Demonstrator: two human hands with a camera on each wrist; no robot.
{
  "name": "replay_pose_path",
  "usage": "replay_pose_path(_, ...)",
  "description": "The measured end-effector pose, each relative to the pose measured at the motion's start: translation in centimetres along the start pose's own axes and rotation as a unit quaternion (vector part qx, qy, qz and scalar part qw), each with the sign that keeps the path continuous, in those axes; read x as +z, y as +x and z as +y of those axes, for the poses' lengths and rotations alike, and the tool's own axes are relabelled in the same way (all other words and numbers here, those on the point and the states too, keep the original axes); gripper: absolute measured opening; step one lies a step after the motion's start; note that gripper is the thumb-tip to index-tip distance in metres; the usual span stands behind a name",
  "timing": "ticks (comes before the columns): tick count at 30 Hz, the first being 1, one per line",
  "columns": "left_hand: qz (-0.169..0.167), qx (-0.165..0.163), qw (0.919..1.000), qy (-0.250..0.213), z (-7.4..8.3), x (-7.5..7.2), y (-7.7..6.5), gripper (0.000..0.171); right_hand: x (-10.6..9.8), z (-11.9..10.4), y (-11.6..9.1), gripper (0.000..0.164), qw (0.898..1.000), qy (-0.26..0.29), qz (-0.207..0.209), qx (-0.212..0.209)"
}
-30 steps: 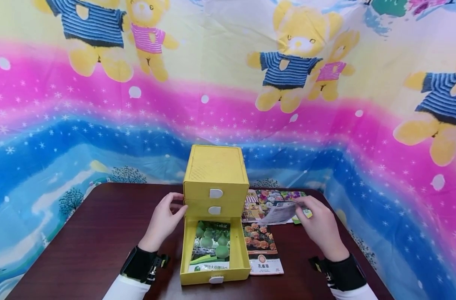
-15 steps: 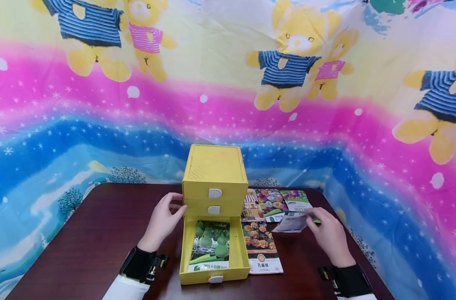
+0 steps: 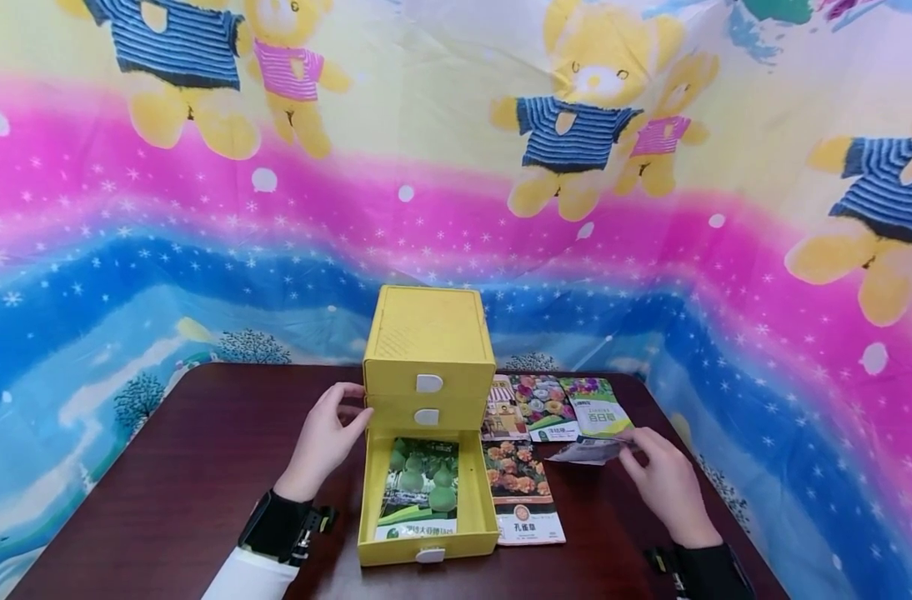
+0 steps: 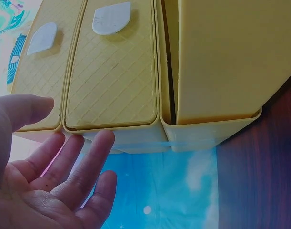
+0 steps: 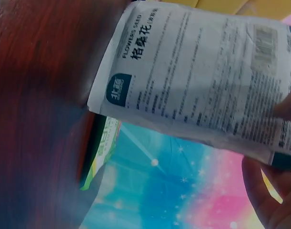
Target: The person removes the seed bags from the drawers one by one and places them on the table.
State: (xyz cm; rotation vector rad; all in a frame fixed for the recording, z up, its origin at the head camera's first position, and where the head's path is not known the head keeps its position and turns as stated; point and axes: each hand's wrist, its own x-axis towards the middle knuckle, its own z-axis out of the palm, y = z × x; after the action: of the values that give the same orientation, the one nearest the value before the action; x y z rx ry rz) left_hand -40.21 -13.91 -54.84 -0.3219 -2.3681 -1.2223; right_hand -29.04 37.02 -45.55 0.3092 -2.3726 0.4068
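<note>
My left hand [image 3: 325,443] rests its fingertips against the left side of a yellow drawer box [image 3: 429,329], with its fingers loosely extended. In the left wrist view the thumb lies near the front face and grips nothing. The box's bottom drawer [image 3: 370,500] is pulled out and holds a seed packet with green gourds [image 3: 424,487]. On the right, my right hand [image 3: 666,483] pinches a flower seed packet [image 5: 193,76] by one end, just above the table. Its printed white back shows in the right wrist view.
Right of the drawer lies an orange-flower seed packet [image 3: 527,500]. Behind it, against the box's right side, lie a striped-awning packet [image 3: 504,408], a mixed-flower packet [image 3: 543,407] and a green-and-white packet [image 3: 600,410]. A patterned curtain [image 3: 456,208] stands behind the dark table [image 3: 201,467].
My right hand has moved right and toward me, lowering the seed packet, which now lies flatter. The packets at the back have come into fuller view. My left hand has stayed at the box.
</note>
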Motion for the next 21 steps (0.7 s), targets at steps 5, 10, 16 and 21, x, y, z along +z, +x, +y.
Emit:
replay_pose_path(5,-0.025,-0.030,0.9987,-0.032,6.6,-3.2,-0.9,0.037,-0.7,-0.4,-0.6,0.023,0.999,0.002,-0.054,0.003)
replay_pose_path(10,-0.046,-0.067,0.9954,-0.052,11.4,-5.5,-1.4,0.037,-0.7,-0.2,-1.1,0.025,0.996,0.006,-0.089,0.007)
replay_pose_path(16,-0.048,-0.066,0.9954,-0.051,11.5,-5.4,-1.3,0.036,-1.0,-0.1,-1.5,0.029,0.988,0.029,-0.150,0.010)
replay_pose_path(21,-0.049,-0.068,0.9951,-0.052,11.6,-5.4,-1.3,0.036,-0.7,0.2,-1.9,0.031,0.975,0.055,-0.214,0.024)
